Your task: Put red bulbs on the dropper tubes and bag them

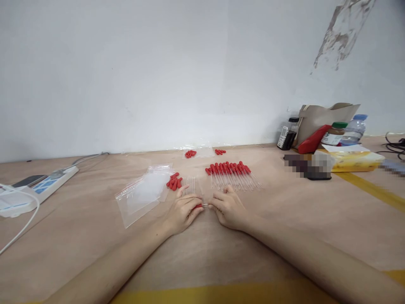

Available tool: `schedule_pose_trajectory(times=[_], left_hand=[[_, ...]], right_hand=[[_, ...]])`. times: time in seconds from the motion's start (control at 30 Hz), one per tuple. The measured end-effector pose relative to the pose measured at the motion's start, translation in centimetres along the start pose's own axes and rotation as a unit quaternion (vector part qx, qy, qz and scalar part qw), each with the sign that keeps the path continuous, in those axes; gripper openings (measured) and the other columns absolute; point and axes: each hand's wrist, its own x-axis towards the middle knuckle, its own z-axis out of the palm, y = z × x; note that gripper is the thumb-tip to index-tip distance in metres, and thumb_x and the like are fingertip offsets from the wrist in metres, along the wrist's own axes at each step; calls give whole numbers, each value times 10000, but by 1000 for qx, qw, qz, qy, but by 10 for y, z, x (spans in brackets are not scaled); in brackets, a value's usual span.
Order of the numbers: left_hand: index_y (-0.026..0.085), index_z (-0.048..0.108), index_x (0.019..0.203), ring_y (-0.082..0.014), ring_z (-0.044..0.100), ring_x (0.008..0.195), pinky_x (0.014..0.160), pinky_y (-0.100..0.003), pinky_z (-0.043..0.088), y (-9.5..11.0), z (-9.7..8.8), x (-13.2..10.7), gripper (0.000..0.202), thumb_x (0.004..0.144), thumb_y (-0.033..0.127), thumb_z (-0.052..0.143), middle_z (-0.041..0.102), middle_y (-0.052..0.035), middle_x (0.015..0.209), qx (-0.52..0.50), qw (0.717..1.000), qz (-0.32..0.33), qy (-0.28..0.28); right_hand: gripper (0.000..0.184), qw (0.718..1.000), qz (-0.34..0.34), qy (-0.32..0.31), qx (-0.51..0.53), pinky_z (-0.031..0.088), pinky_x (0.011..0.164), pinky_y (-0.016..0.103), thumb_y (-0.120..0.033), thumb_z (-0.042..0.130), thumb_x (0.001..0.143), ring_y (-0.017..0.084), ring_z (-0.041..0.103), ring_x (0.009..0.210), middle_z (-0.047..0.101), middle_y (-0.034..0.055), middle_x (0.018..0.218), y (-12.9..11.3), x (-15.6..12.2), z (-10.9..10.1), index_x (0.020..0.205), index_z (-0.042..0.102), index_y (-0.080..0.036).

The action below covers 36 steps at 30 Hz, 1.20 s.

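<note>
Close together over the table, my two hands meet at one dropper. My left hand (183, 213) pinches a red rubber bulb (198, 206), mostly covered by the fingers. From its end a short bit of glass tube (205, 205) shows, and the fingertips of my right hand (229, 210) are closed on the tube's other side. Just beyond my left hand lie several bare glass tubes (190, 184) side by side, with a small pile of red bulbs (174, 181) to their left. A row of red-topped glass droppers (232, 173) lies beyond my right hand.
Clear zip bags (139, 196) lie at the left, near a white power strip (57, 185) with cables. More red bulbs (190, 154) rest on plastic by the wall. Bottles (288, 134), a grey bag (325, 118) and a yellow tissue pack (357, 159) stand at the right.
</note>
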Motion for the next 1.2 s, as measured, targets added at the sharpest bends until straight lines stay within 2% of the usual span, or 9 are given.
schedule_pose_trajectory(times=[0.3,0.4,0.47,0.53,0.63,0.73,0.8,0.9,1.2], left_hand=[[215,595,887,-178,580,939,1041,-481,95,3,-3,4,145,853,218,454,681,-8,839,35,999,-13,5],[229,575,1020,-211,515,1057,1040,-470,113,-2,-7,2,215,826,293,507,656,-25,993,75,997,-6,21],[219,535,1108,-240,461,1122,1035,-466,133,-11,-10,-2,350,790,365,544,600,-53,1118,111,992,-25,47],[217,523,1120,-251,436,1142,1029,-464,143,-23,-14,-6,377,782,383,542,564,-64,1166,143,984,-74,81],[225,552,1040,-240,461,1094,985,-432,233,-46,-16,-13,283,787,348,521,577,-53,1114,161,962,-170,142],[221,576,942,-231,512,980,877,-379,348,-63,-16,-16,225,756,343,544,610,-39,987,149,939,-251,183],[224,585,910,-231,517,946,847,-371,363,-67,-14,-17,206,743,340,554,612,-31,945,144,928,-286,191],[235,594,902,-226,510,947,856,-375,346,-65,-13,-17,187,740,323,561,601,-23,945,147,929,-284,187],[239,623,830,-223,506,947,852,-379,334,-61,-13,-16,125,730,294,574,583,-27,942,146,939,-271,154]], right_hand=[[191,998,-21,-30,-47,227,686,316,-204,433,835,136,446,669,589,34,705,0,6,-9,802,620,-178],[176,994,-23,-60,-93,230,711,333,-209,456,816,170,472,764,603,53,735,1,5,-17,756,616,-168],[195,992,37,-58,-111,232,708,332,-216,460,808,172,484,770,615,56,751,6,3,-22,708,621,-168],[232,981,155,-37,-112,241,709,324,-243,453,812,162,501,745,626,51,748,16,1,-27,677,627,-173],[273,935,348,-23,-70,274,688,296,-299,435,814,142,526,672,638,32,703,41,2,-31,657,629,-186],[272,885,464,-31,-28,301,642,272,-354,440,794,148,550,652,647,27,699,69,7,-29,683,637,-202],[281,867,497,-34,-31,316,636,270,-378,446,780,160,561,664,647,36,704,82,12,-24,672,636,-202],[280,854,516,-40,-45,336,663,284,-391,456,763,177,573,702,643,41,704,91,22,-14,657,630,-199],[271,843,532,-57,-59,325,762,362,-431,478,718,205,579,760,632,29,701,87,33,0,640,605,-204]])
